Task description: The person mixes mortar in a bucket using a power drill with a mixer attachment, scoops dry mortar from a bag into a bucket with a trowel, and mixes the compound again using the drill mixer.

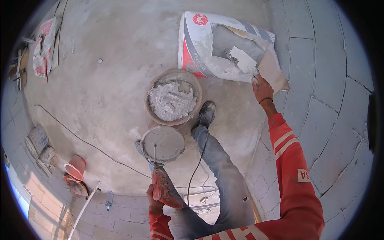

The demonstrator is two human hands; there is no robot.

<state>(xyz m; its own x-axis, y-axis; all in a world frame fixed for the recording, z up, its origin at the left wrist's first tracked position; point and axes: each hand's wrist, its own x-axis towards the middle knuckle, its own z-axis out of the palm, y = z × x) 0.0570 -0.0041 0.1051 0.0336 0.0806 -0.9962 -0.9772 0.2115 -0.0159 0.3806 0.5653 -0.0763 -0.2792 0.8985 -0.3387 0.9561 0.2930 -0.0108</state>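
My left hand (pixel 154 202) is wrapped round the body of a red power drill (pixel 161 186). From the drill a thin mixing rod (pixel 155 150) reaches down into the bucket of wet grey mix (pixel 172 142) between my feet. My right hand (pixel 263 89) grips a trowel (pixel 243 60), its wide blade coated in pale powder. That blade lies inside the torn opening of a mortar bag (pixel 196 52), over the grey powder (pixel 228 42). Just beyond the wet mix stands a second bucket (pixel 150 108), heaped with dry, pale grey powder (pixel 172 100).
A cable (pixel 96 146) crosses the floor on the left, and another hangs by my leg. Grey block walls (pixel 320 80) rise at the right. An orange bucket (pixel 75 168) and other containers (pixel 38 142) stand at the left wall, with a crumpled bag (pixel 45 48) farther back.
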